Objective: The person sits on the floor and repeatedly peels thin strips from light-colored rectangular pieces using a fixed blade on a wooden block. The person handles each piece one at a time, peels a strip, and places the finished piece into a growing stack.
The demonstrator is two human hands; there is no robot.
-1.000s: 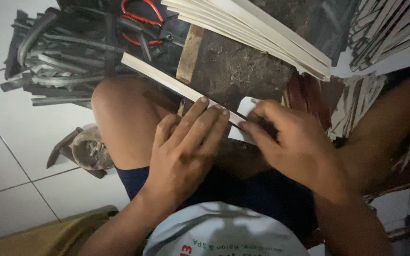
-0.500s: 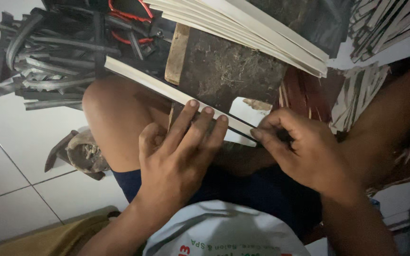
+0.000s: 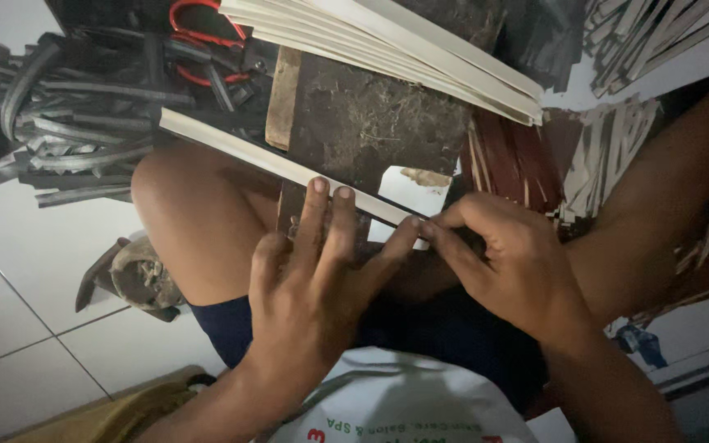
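**Layout of the work area**

A single strip [image 3: 272,160] is laid slantwise across the block [image 3: 371,123], above the knee [image 3: 182,213]. The left hand [image 3: 313,279] is placed on it; the right hand [image 3: 502,262] is positioned at its right end. A stack of strips [image 3: 404,49] is located behind, a bundle of bars [image 3: 67,123] to the left.

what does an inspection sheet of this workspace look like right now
surface: dark worn wooden block at the knee, white tiled floor
job's things: long pale strip lying slantwise across the block
clutter: stack of pale strips, dark curved strips pile, red-handled tool, scraps
grippers: left hand fingers flat on the strip; right hand pinching its near end
cables: nothing seen
surroundings: sandal on floor
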